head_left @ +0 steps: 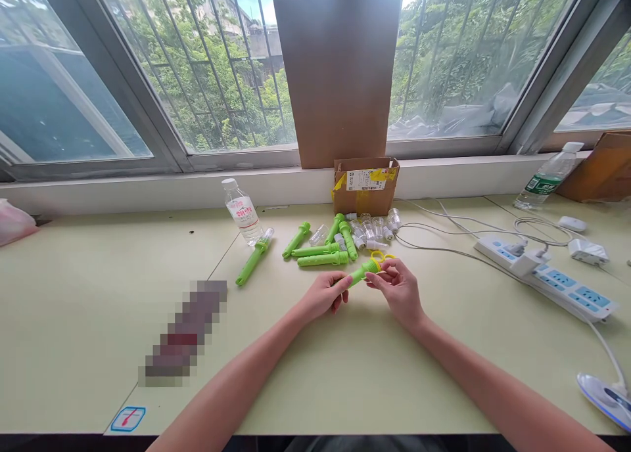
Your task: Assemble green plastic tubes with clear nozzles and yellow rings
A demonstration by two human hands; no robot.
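My left hand is closed round the lower part of a green tube at the middle of the table. The fingers of my right hand are pinched at the tube's upper end, by a yellow looped piece. Just behind my hands lie several more green tubes and a cluster of clear plastic pieces. Farther left, another green tube with a clear piece at its top lies on the table.
Behind the tubes stands a small cardboard box. A water bottle is at the left back, another bottle at the right back. A power strip with cables lies right. A blurred dark object lies left.
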